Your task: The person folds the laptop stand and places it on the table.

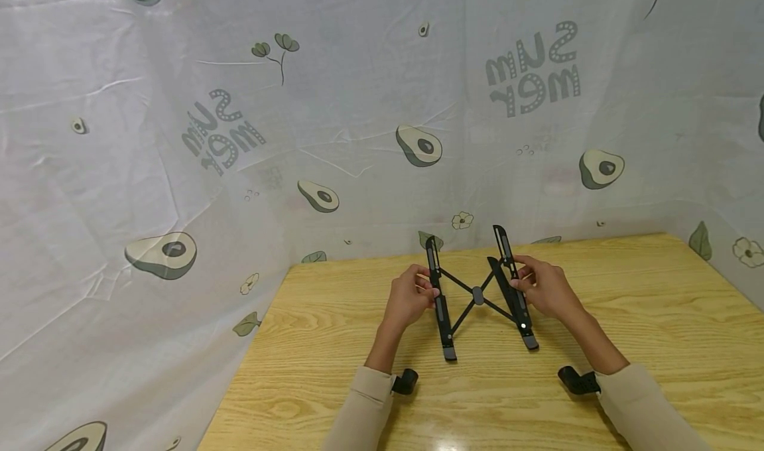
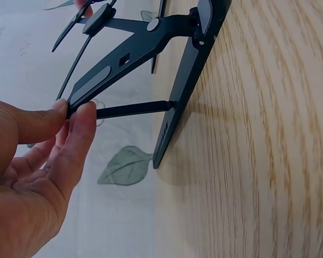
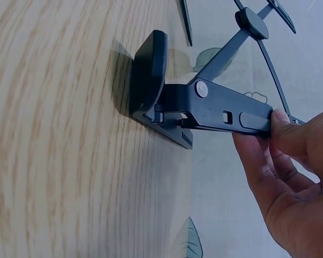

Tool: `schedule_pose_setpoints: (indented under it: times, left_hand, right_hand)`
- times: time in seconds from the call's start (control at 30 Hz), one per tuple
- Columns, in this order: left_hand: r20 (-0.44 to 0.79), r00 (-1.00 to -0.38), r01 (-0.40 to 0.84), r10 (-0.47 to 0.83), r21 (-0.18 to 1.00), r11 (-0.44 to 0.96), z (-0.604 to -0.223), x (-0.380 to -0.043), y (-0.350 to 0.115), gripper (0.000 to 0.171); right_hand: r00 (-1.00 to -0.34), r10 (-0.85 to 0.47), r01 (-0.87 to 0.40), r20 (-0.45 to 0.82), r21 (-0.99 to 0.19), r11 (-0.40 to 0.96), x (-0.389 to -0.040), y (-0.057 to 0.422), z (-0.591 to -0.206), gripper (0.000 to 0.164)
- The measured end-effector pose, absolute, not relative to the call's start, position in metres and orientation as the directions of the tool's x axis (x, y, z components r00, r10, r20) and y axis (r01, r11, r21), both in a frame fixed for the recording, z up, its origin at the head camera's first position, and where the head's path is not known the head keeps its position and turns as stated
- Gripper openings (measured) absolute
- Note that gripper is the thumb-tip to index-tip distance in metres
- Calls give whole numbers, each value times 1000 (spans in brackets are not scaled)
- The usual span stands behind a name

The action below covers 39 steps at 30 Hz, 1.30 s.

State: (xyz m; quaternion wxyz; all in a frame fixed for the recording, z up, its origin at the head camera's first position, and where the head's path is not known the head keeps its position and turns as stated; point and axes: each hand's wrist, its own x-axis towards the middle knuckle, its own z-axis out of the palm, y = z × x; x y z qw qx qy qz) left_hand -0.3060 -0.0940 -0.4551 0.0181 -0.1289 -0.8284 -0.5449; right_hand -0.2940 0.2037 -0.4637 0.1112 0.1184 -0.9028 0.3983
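A black folding laptop stand (image 1: 478, 296) stands spread out on the table, its crossed struts meeting at an oval hub between two side arms. On the left, my left hand (image 1: 408, 298) pinches the left side arm (image 1: 440, 305) between thumb and fingers. My right hand (image 1: 546, 288) grips the right side arm (image 1: 518, 296) in the same way. Seen from the left wrist, the arm (image 2: 132, 56) rises at an angle above its base bar (image 2: 177, 102). In the right wrist view, the front lip (image 3: 149, 75) rests near the tabletop, and the thumb presses the arm's upper part.
The stand is on a wooden table (image 1: 322, 371) with light grain. Behind and to the left hangs a white sheet (image 1: 358, 93) printed with avocados, leaves and lettering. Black wrist mounts (image 1: 406, 381) sit by both sleeve cuffs.
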Motion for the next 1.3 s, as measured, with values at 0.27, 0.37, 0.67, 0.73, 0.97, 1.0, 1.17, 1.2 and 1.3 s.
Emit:
schedule_pose_setpoints:
  times: [0.27, 0.37, 0.67, 0.73, 0.97, 1.0, 1.17, 1.2, 1.3]
  left_hand:
    - [176, -967, 236, 186, 890, 389, -455, -305, -92, 39]
    - [177, -967, 238, 185, 890, 389, -454, -305, -91, 39]
    - [182, -965, 244, 191, 889, 387, -455, -305, -90, 39]
    - [181, -965, 242, 189, 891, 385, -455, -305, -90, 39]
    - [179, -965, 240, 190, 897, 372, -458, -306, -87, 39]
    - [178, -965, 239, 192, 897, 371, -458, -306, -86, 39]
    - [167, -965, 234, 203, 899, 370, -457, -305, -81, 39]
    - [165, -965, 233, 205, 899, 372, -457, -304, -80, 39]
    - [165, -964, 234, 206, 897, 376, -458, -304, -78, 39]
  right_hand:
    - [-946, -122, -304, 300, -689, 658, -294, 203, -465, 53]
    - [-946, -124, -303, 298, -689, 658, -295, 203, -464, 52]
    - [-948, -121, -298, 294, -688, 662, -294, 202, -463, 53]
    - [-948, -121, -299, 296, -686, 663, -293, 202, -463, 53]
    - [-943, -133, -314, 305, -684, 658, -294, 199, -464, 53]
    - [-942, -137, -317, 306, -684, 657, -294, 198, -464, 53]
    - [-944, -147, -319, 296, -696, 643, -292, 195, -464, 54]
    - [-944, -151, -321, 295, -701, 637, -292, 194, -464, 54]
    - [-944, -157, -322, 289, -713, 623, -290, 192, -463, 54]
